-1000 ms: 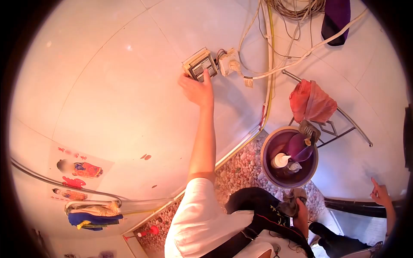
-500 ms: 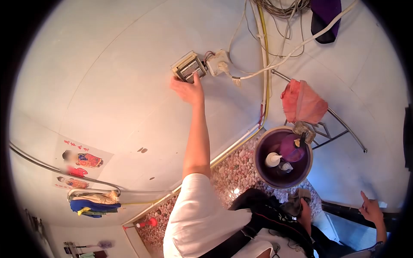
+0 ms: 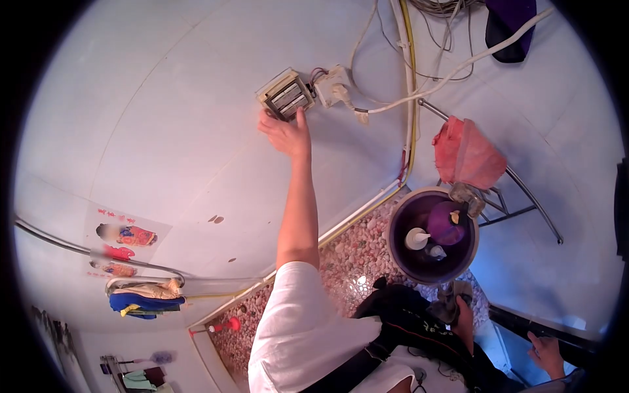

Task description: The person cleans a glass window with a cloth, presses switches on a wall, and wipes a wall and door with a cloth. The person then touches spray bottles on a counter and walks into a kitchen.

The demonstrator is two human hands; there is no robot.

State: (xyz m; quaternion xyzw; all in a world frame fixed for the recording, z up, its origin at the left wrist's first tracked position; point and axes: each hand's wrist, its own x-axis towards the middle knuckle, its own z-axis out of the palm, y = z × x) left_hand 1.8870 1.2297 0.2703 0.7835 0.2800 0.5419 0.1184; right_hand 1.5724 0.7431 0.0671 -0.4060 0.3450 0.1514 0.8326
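Observation:
My left hand (image 3: 287, 134) reaches up the pale wall and grips a switch box (image 3: 288, 98) at its lower edge, with the thumb on the front. The box has several rows of dark and light slats and sits tilted. Thin wires run from it to a white socket box (image 3: 332, 86) with a plug in it. My right hand (image 3: 464, 321), low beside my body, is closed on a crumpled grey-brown cloth (image 3: 451, 302). Part of that hand is hidden behind the cloth and my black bag (image 3: 400, 314).
A purple basin (image 3: 393, 245) holds bottles. A red cloth (image 3: 468, 154) hangs on a metal frame (image 3: 534, 200). Cables and yellow piping (image 3: 411, 98) run along the wall corner. Pebble-patterned floor (image 3: 354, 255) lies below. Another person's hand (image 3: 547, 354) is at lower right.
The view has shifted slightly. My left hand stays on the switch box. The other person's hand has dropped and moved left, its pointing finger less extended.

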